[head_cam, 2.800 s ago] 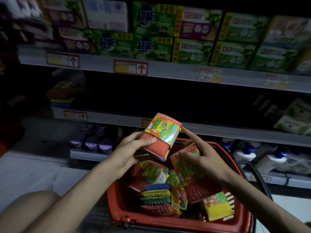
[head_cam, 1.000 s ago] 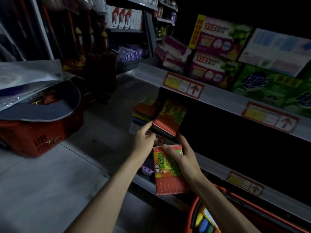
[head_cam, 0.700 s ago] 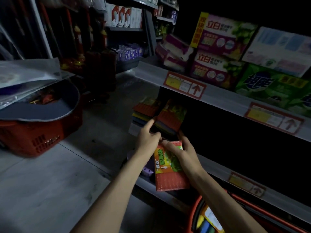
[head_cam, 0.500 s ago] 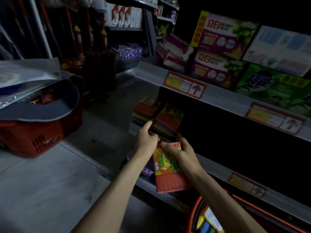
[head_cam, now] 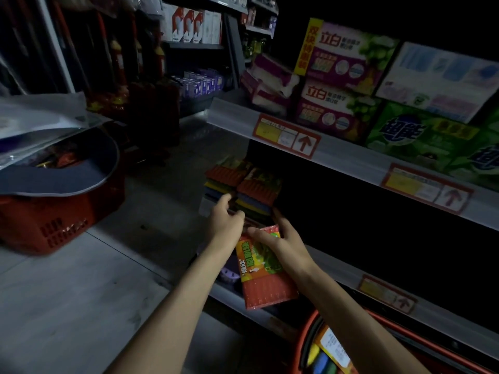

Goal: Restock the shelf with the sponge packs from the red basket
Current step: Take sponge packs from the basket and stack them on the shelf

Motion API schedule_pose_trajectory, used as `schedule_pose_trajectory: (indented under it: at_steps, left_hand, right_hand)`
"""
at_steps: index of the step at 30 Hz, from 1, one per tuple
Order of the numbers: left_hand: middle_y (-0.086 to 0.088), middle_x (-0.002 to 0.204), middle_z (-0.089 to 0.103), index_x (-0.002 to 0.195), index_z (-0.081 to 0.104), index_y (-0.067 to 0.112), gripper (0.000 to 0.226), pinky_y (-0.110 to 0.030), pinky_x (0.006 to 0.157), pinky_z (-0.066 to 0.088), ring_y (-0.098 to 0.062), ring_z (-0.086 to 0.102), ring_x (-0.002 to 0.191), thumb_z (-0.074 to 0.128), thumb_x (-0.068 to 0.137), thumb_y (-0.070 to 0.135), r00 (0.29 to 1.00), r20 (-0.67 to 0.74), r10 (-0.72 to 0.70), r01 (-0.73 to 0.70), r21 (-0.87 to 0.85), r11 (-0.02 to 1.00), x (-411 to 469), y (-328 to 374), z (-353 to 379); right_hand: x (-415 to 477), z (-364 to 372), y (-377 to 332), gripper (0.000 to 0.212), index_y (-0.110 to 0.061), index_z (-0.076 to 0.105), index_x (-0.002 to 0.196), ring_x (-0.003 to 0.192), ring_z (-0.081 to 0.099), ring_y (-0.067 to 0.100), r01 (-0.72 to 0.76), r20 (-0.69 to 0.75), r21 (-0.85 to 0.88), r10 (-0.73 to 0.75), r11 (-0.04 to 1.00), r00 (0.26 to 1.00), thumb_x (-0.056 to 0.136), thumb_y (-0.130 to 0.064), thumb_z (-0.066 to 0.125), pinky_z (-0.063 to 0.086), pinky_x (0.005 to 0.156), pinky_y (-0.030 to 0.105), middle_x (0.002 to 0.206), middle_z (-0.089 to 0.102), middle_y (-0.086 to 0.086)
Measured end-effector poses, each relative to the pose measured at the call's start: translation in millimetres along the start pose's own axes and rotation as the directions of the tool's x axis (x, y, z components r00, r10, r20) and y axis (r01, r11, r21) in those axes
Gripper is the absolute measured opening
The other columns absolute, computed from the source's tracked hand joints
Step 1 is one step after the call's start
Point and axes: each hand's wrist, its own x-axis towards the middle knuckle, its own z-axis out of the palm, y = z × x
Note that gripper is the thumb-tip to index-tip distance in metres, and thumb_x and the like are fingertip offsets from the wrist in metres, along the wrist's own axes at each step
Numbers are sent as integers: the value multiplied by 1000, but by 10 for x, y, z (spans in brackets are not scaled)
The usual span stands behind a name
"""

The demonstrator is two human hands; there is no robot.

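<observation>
Restocking spot: a dim shop aisle seen from head height, with both bare arms reaching forward to the shelf (head_cam: 332, 265), which is dark inside.
Right hand (head_cam: 286, 244): grips a sponge pack (head_cam: 259, 276) by its upper end, thumb on the printed face and fingers curled round the far edge.
Sponge pack: flat, red with a green and yellow label, held tilted in the air just in front of the shelf's front edge, its lower end pointing back toward the person.
Left hand (head_cam: 225, 220): fingers loosely curled and holding nothing visible; its fingertips are at the front of the stacked packs, though contact cannot be made out.
Stacked packs (head_cam: 256, 190): two short piles side by side at the left end of the shelf, red ridged sponges on top, with blue and yellow layers beneath.
Red basket (head_cam: 310, 336): at the bottom right, below the right forearm, with more colourful packs (head_cam: 330, 346) showing inside.
Upper shelf (head_cam: 351, 160): carries purple and green boxes (head_cam: 343, 60); red-framed price tags (head_cam: 286, 136) with arrows sit on its front rail.
Second red basket (head_cam: 54, 225): on the grey floor (head_cam: 81, 292) at the left, well apart from the hands, covered by a dark mat and clear plastic sheets.
</observation>
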Motion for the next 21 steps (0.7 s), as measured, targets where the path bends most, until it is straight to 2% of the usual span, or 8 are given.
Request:
schedule_pose_trajectory:
  at_steps: [4,7,9,11,13,15,19,21]
  left_hand:
    - [-8,150,49,149,46,19,53,-36,94,50,-27,62,121,55,99,6,1000,-28,5,-5,17,1000,9,-12,-32]
    - [-8,150,50,148,48,19,51,-39,98,50,-26,63,118,54,99,5,1000,-26,3,-4,-17,1000,19,-34,-56]
    - [-7,149,50,147,49,19,51,-46,102,51,-23,64,115,54,98,5,1000,-26,3,-4,-23,1000,21,-39,-59]
    - [-6,148,51,147,49,19,51,-47,103,50,-19,61,113,55,98,4,1000,-29,2,-3,-29,1000,18,-27,-51]
    - [-6,148,51,146,49,19,51,-48,104,50,-21,62,114,55,98,4,999,-33,5,-6,-34,999,17,-25,-38]
    - [-7,148,52,147,49,18,51,-48,102,51,-24,64,113,55,98,5,999,-34,9,-10,-33,999,8,-23,-33]
    - [-5,146,52,147,49,15,50,-37,95,48,-16,59,112,55,99,4,999,-32,16,-16,-19,1000,-14,-25,-33]
    - [-9,146,53,146,50,13,48,-45,102,51,-23,63,117,55,98,3,1000,-30,9,-11,-41,999,-6,-29,-35]
  right_hand:
    - [22,-9,45,56,-31,52,133,88,76,14,7,33,-30,-6,1000,999,86,-22,81,57,68,20,109,74,0]
    - [17,-26,45,54,-38,49,128,89,73,1,29,51,-64,-26,998,998,87,-20,80,54,69,14,109,70,-11]
    - [4,-38,44,54,-42,43,119,84,66,-17,39,65,-85,-33,996,997,89,-15,78,50,68,6,107,60,-23]
    - [11,-61,66,53,-41,41,113,77,61,-25,31,53,-95,-26,995,998,89,-12,78,47,65,2,103,54,-27]
    - [31,-65,83,50,-43,44,111,80,64,-19,27,35,-107,-24,994,999,86,-19,81,50,67,6,108,59,-23]
    - [56,-55,111,55,-42,45,119,86,66,-15,29,15,-132,-27,991,1000,84,-26,84,52,71,9,115,64,-17]
    - [96,-60,143,61,-38,44,128,92,66,-14,30,2,-164,-30,986,1000,83,-26,85,52,73,9,121,64,-16]
    - [96,-73,146,59,-38,46,127,93,66,-14,32,13,-191,-31,981,999,84,-24,84,51,74,8,117,64,-19]
